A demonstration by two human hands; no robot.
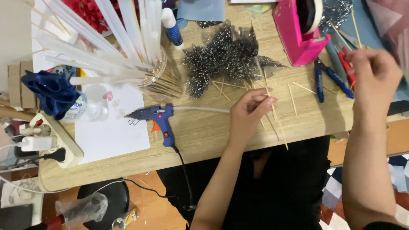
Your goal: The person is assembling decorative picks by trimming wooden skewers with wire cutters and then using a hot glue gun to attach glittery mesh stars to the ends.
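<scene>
My left hand (249, 113) rests on the wooden table (204, 132) with its fingers pinched on a thin wooden stick (277, 119) that lies among several loose sticks. Just beyond it lies a pile of black glittery mesh (226, 57). My right hand (372, 74) is raised at the right edge, fingers curled and blurred, near the blue-handled pliers (330, 79); whether it holds anything is unclear. A blue hot glue gun (155, 119) with a glue stick in its back lies to the left on white paper (113, 132).
A pink tape dispenser (298, 32) stands at the back right. A clear jar of glue sticks and skewers (132, 51) stands at the back left, by a blue cloth flower (53, 91), a plastic bottle (85, 106) and a power strip (53, 138). The glue gun's cord hangs off the front edge.
</scene>
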